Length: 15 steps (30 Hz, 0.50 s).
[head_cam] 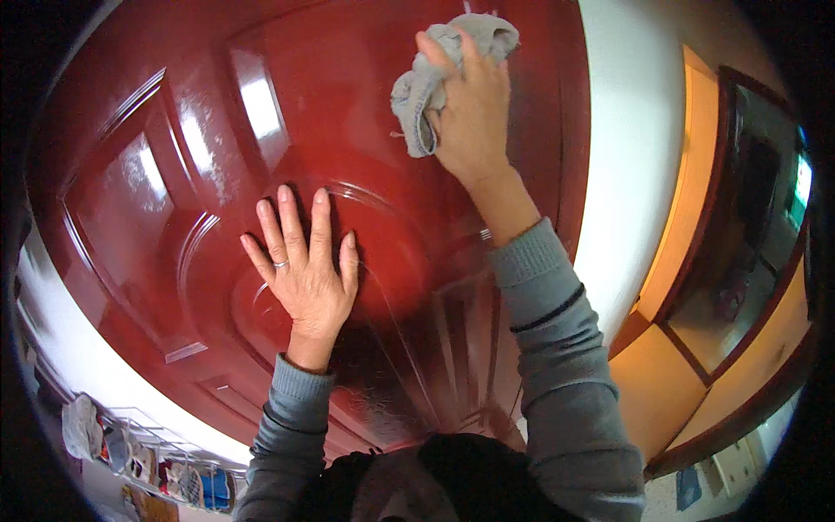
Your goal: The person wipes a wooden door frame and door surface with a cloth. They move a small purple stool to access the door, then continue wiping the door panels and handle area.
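Observation:
A glossy dark red panelled door (391,274) fills the middle of the head view, with raised mouldings and bright reflections on it. My left hand (306,261) lies on the door with its palm down and fingers spread, holding nothing; a ring is on one finger. Higher up and to the right, my right hand (473,104) grips a crumpled grey cloth (417,98) against the door's surface. Part of the cloth bunches out past the fingertips, and the palm hides some of it. Both forearms are in grey knitted sleeves.
A white wall (626,143) borders the door on the right, beside an orange-brown wooden frame (672,372) with a dark glossy panel (737,228). At the lower left, a wire rack (163,434) holds several shoes. Blue and pale objects lie at the lower right.

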{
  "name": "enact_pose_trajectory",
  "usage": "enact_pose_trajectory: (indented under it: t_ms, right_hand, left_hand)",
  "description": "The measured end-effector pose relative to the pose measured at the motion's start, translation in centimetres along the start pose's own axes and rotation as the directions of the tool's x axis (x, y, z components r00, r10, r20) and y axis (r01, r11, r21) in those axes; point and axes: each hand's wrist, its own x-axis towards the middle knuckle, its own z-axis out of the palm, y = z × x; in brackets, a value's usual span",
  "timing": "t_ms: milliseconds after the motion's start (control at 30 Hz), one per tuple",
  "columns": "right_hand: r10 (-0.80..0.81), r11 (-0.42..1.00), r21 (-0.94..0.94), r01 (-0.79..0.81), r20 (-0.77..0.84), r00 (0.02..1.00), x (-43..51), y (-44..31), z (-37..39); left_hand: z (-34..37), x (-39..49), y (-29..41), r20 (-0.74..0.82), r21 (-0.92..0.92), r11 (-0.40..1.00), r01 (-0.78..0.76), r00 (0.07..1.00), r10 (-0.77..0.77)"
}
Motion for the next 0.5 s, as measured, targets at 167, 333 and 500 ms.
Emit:
enact_pose_trajectory:
  t_ms: [167,333,500]
  right_hand:
    - [0.156,0.988,-0.023,-0.155,0.035,0.987,-12.7,-2.8,-1.1]
    - [0.173,0.971,0.097,-0.217,0.336,0.926,-17.7,-3.8,-3.2]
    - [0.053,0.998,0.042,-0.051,-0.037,0.998,-3.1,2.3,0.0]
  left_hand:
    - [-0.1,0.3,0.1,-0.032,0.013,1.0,-0.015,0.999,0.016]
    - [0.3,2.7,3.3,-0.09,-0.076,0.989,-0.125,0.989,0.118]
    - [1.0,6.2,5.1,-0.035,0.014,0.969,-0.246,0.969,0.246]
